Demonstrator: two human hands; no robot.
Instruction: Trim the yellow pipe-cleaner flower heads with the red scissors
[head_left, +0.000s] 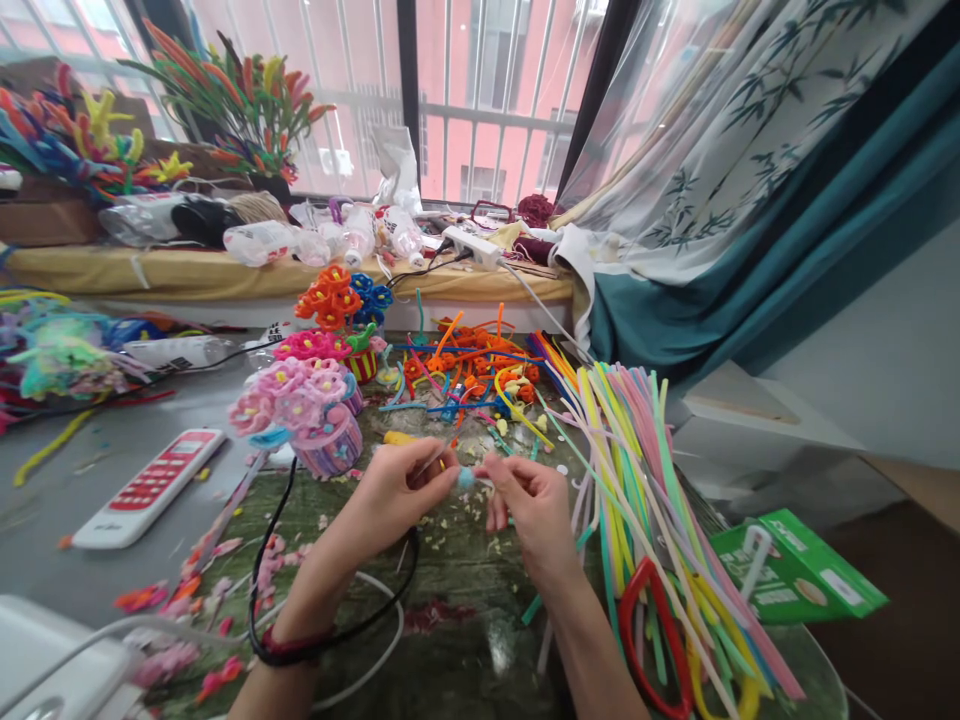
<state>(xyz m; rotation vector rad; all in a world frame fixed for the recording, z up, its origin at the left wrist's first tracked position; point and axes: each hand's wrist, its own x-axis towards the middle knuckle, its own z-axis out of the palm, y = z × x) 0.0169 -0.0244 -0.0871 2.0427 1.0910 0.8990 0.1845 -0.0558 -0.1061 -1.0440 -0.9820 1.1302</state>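
Note:
My left hand (412,484) is pinched shut over the middle of the table. Facing it, my right hand (531,498) has thumb and forefinger pressed together. Between the fingertips of both hands sits a small light blue fuzzy piece (466,478), like a bit of pipe cleaner; its exact shape is too small to tell. A yellow handle-like thing (399,438) shows just behind my left hand, and I cannot tell whether the hand touches it. A dark red band and a black cable lie around my left wrist.
Bundled pastel pipe cleaners (630,430) and red-handled scissors (637,610) lie right, near a green box (802,565). Pipe cleaner flowers in a purple striped pot (330,440) stand left, beside a white remote (154,488). Orange pieces (472,365) lie behind; scraps and cables spread around.

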